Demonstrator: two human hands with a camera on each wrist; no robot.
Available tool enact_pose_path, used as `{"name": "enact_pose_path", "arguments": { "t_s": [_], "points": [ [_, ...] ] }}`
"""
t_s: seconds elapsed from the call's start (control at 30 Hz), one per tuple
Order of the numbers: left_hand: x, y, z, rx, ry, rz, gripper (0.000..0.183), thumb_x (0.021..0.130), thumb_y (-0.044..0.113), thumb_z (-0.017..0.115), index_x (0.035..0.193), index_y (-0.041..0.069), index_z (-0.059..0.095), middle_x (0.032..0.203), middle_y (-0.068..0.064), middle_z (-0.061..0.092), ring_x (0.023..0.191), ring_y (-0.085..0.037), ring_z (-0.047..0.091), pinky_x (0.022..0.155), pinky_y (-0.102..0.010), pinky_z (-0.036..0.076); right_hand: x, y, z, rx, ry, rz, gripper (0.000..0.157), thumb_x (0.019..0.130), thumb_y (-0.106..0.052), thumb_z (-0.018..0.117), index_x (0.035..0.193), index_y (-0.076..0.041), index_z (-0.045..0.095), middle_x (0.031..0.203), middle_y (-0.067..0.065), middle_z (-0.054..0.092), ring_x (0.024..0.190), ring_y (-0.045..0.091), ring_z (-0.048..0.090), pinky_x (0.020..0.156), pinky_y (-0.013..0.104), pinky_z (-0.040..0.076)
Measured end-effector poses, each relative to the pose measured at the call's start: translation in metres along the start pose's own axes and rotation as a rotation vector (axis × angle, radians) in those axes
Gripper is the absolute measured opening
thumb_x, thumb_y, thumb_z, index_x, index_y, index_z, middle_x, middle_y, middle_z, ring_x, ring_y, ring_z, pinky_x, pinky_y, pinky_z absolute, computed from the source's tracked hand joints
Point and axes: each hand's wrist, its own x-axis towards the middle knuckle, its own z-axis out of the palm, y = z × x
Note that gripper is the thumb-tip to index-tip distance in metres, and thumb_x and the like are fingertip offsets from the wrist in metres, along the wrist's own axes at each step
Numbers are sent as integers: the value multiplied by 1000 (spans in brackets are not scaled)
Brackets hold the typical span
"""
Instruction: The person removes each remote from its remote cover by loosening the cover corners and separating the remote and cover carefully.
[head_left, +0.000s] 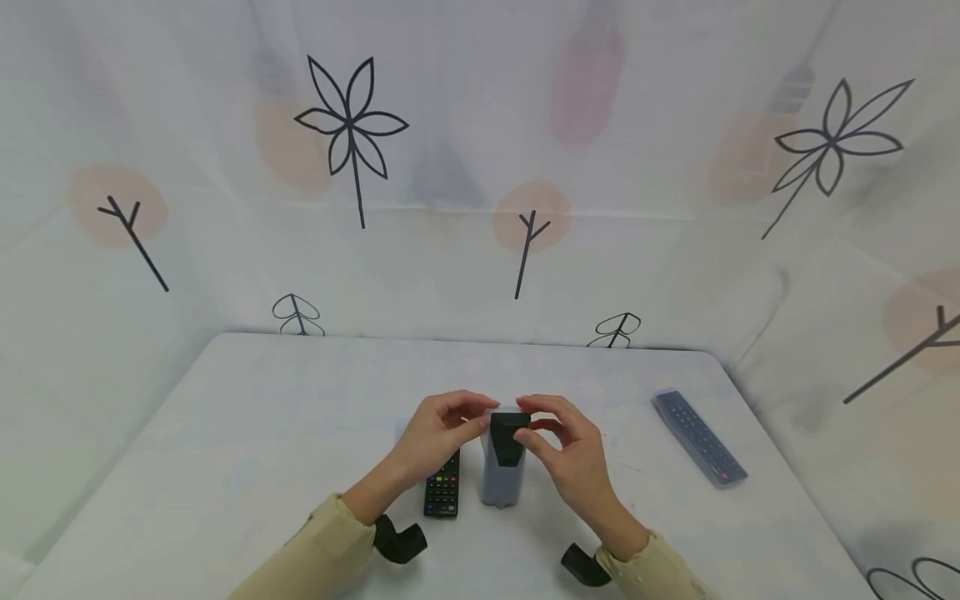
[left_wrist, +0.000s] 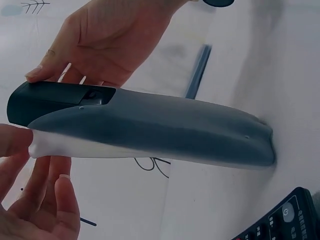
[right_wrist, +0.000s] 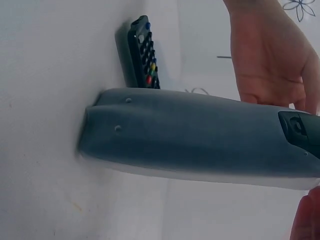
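Note:
A translucent plastic sleeve (head_left: 501, 487) stands upright with its lower end at the table. Inside it is a dark remote control (left_wrist: 55, 97), whose black upper end sticks out past the slanted mouth. My left hand (head_left: 435, 433) pinches the sleeve's upper edge from the left, thumb and fingers near the rim. From the other side my right hand (head_left: 570, 446) holds the top, its thumb against the remote's black end and its fingers at the rim. A second black remote (head_left: 442, 492) with coloured buttons lies beside the sleeve, partly hidden by my left hand.
To the right on the white table (head_left: 247, 433) lies another remote in a clear cover (head_left: 699, 437). Black curved pieces (head_left: 401, 542) show at both wrists. A patterned white cloth (head_left: 450, 275) hangs behind the table's back edge and along its sides.

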Motion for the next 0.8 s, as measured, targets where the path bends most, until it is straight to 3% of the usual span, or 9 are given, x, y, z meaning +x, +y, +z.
{"name": "enact_pose_path", "arguments": {
  "t_s": [0.2, 0.4, 0.57, 0.8],
  "points": [
    [-1, 1, 0, 11, 12, 12, 24, 97, 10, 65, 120, 8, 69, 108, -4, 69, 91, -17, 67, 80, -28, 54, -2, -1, -4, 40, -41, 55, 30, 91, 5, 67, 120, -1, 67, 125, 12, 62, 116, 18, 57, 91, 25, 51],
    [-1, 1, 1, 7, 22, 5, 22, 96, 11, 67, 118, 10, 70, 107, -2, 70, 92, -17, 67, 81, -29, 54, -6, 4, -9, 118, -102, 152, 26, 95, -1, 64, 122, 0, 66, 131, 16, 59, 122, 16, 55, 94, 27, 50],
    [-2, 0, 3, -26, 28, 12, 18, 95, 9, 68, 113, 8, 71, 105, -5, 70, 93, -18, 67, 83, -31, 55, -8, 8, -14, 167, -142, 247, 24, 101, -7, 58, 120, 4, 66, 123, 12, 66, 112, 15, 62, 89, 30, 53],
    [-3, -1, 4, -25, 41, -12, 10, 94, 8, 69, 104, 7, 69, 99, -4, 68, 90, -18, 65, 83, -29, 55, -9, 11, -15, 167, -151, 271, 23, 97, -4, 62, 118, 2, 68, 114, 6, 70, 102, 18, 66, 86, 32, 55]
  ]
}}
